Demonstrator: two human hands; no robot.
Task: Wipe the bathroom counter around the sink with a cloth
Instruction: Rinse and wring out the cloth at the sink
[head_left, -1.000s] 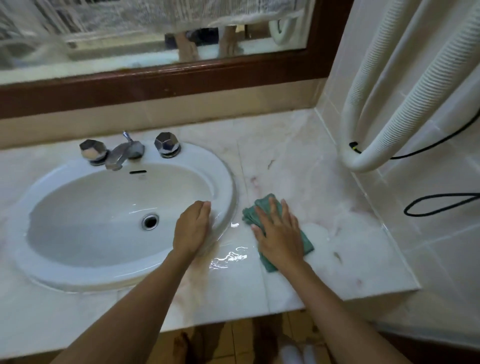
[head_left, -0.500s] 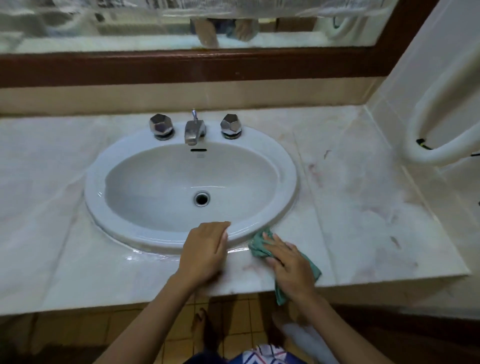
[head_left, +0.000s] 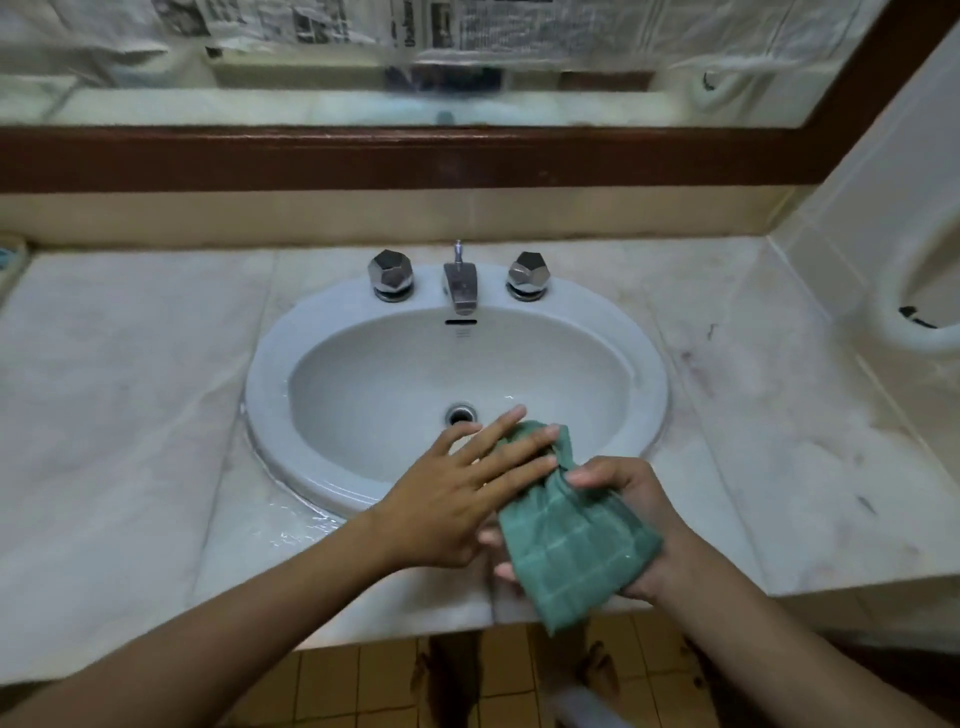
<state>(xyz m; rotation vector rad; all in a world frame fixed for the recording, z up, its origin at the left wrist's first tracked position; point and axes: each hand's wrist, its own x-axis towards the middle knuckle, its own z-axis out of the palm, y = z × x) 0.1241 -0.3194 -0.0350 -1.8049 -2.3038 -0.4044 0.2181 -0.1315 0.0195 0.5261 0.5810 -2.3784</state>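
Observation:
A green checked cloth (head_left: 569, 540) is lifted off the marble counter (head_left: 130, 415), held above the front rim of the white oval sink (head_left: 270, 379). My right hand (head_left: 641, 525) grips the cloth from the right, thumb across its bunched top. My left hand (head_left: 457, 499) lies with straight, spread fingers against the cloth's left upper part. Water glistens on the counter by the sink's front left rim.
A chrome tap (head_left: 460, 283) with two faceted knobs (head_left: 390, 274) (head_left: 528, 274) stands at the sink's back. Dark stains mark the counter's right side (head_left: 727, 374). A white corrugated hose (head_left: 914, 332) hangs on the right wall. A wood-framed mirror (head_left: 467, 156) runs behind; tiled floor lies below.
The cloth has come up off the counter into both hands over the sink's front rim. My left hand left the sink rim and moved onto the cloth. The view swung left.

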